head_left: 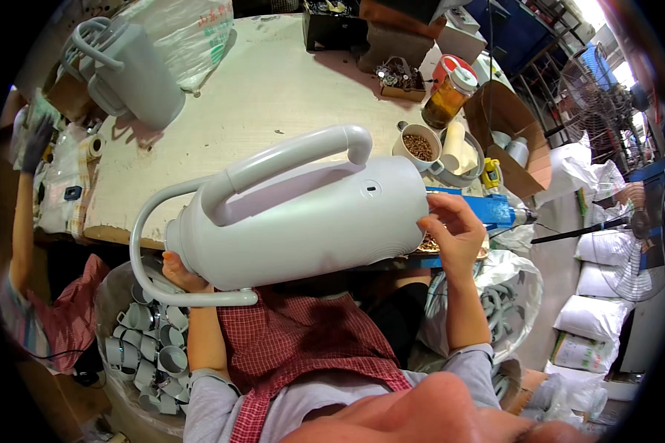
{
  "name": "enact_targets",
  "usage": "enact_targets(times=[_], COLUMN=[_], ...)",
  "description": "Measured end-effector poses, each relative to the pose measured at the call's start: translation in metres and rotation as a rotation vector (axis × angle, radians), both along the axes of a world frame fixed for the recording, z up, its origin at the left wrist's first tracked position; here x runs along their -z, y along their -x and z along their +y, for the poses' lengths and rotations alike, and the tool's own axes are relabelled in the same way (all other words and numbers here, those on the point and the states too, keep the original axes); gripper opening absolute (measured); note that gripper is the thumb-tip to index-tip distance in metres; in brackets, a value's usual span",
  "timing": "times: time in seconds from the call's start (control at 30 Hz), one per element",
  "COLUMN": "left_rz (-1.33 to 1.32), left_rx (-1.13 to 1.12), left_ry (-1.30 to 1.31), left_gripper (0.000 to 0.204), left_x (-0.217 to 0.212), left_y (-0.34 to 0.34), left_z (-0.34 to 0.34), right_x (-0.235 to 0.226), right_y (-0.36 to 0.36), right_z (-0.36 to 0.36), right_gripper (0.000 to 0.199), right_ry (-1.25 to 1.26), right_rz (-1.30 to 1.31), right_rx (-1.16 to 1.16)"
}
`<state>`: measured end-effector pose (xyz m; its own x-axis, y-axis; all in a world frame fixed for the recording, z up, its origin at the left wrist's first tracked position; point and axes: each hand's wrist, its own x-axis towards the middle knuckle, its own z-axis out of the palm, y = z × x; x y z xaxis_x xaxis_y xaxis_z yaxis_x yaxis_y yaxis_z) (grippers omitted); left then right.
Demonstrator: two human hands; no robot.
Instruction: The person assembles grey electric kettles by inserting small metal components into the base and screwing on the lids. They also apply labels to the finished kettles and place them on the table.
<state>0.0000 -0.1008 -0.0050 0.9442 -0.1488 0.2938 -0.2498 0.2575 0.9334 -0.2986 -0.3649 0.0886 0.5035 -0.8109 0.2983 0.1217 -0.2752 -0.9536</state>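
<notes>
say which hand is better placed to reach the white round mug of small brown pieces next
Probably the right hand: it's nearer the mug, while the left hand supports the grey cylindrical plastic jug.

Pale-grey jug housing point(310, 229) held sideways: left hand point(185, 275) at its narrow end, right-hand point(458, 230) fingertips at its wide end. Beyond the right grip, a white cup point(400, 146) of small brass-coloured parts point(419, 147); below the left, bagged grey ring-shaped parts point(171, 359).
</notes>
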Motion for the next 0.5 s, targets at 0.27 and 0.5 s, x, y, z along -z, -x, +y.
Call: enact_targets(times=[0.27, 0.5], left_rz=[-0.081, -0.315], left_rx=[-0.03, 0.052], left_ry=[-0.008, -0.134], left_gripper=[0.065, 0.058], left_x=[0.012, 0.063], left_y=[-0.003, -0.032], left_z=[-0.013, 0.023], right_x=[0.001, -0.057], right_y=[0.003, -0.012], right_z=[-0.005, -0.003], right_gripper=[0.034, 0.041], right_ry=[0.094, 0.701], right_rz=[0.009, 0.414], right_rx=[-0.014, 0.012])
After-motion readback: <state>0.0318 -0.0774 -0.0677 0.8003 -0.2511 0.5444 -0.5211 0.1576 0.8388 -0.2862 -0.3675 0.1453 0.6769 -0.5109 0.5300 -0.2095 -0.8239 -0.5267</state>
